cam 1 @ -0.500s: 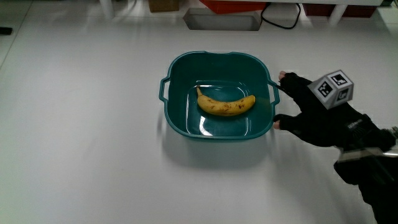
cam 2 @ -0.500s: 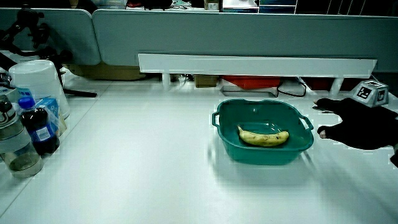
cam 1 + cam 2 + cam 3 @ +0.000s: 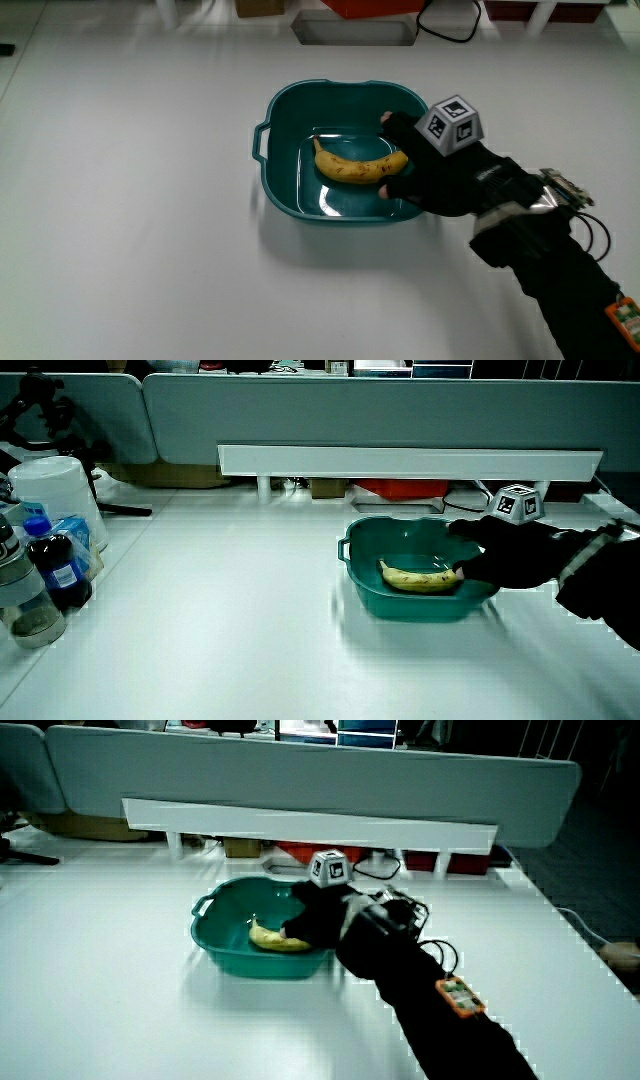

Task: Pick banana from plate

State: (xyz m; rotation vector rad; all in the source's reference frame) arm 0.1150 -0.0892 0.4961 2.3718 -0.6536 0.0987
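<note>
Reaching into the teal basin (image 3: 283,120), the hand (image 3: 430,170) touches the banana (image 3: 355,167).

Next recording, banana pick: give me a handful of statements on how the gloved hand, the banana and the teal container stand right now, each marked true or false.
1. The yellow banana with brown spots lies inside the teal plastic basin. True.
2. The black-gloved hand is beside the basin, clear of its rim. False: it reaches over the rim, at one end of the banana.
3. The banana has been lifted off the basin's floor. False: in a side view it lies on the floor.
4. A small patterned cube sits on the back of the hand. True.
5. A dark bottle with a blue label stands at the table's edge, apart from the basin. True.
</note>
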